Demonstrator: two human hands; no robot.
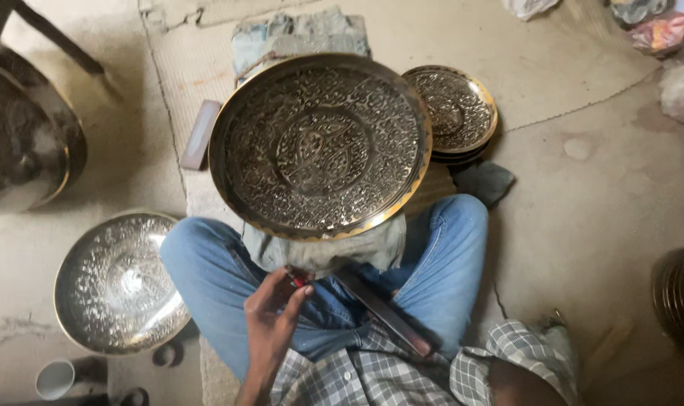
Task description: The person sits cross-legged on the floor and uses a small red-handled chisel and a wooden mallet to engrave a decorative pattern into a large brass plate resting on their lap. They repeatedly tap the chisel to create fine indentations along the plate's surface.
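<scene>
My left hand (270, 319) is low in my lap, fingers curled nearly closed on a small red-tipped tool (297, 280); only its tip shows, so I can't tell what kind it is. Right hand: only the forearm shows at bottom right, hand hidden, so I can't say if it's open or closed.

The big engraved brass plate (319, 146) sits tilted on my crossed knees over a grey cloth (323, 252), face toward me, gold rim low. A dark flat bar (383, 312) lies across my lap below it.

Doing it well, I'd judge: keep the plate bedded on the cloth so it can't skid, short grip near the tool tip, work the rim edge nearest me (relief is fine, a slip would scar it).

Around me: bare concrete floor, cracked, with a woven mat (552, 68) ahead. Smaller engraved plates (458, 113) are stacked just beside the big one. A shiny silver bowl (116, 282) sits by my left knee, a white cup (55, 378) near it. A flat block (200, 135) lies on the mat's edge.
</scene>
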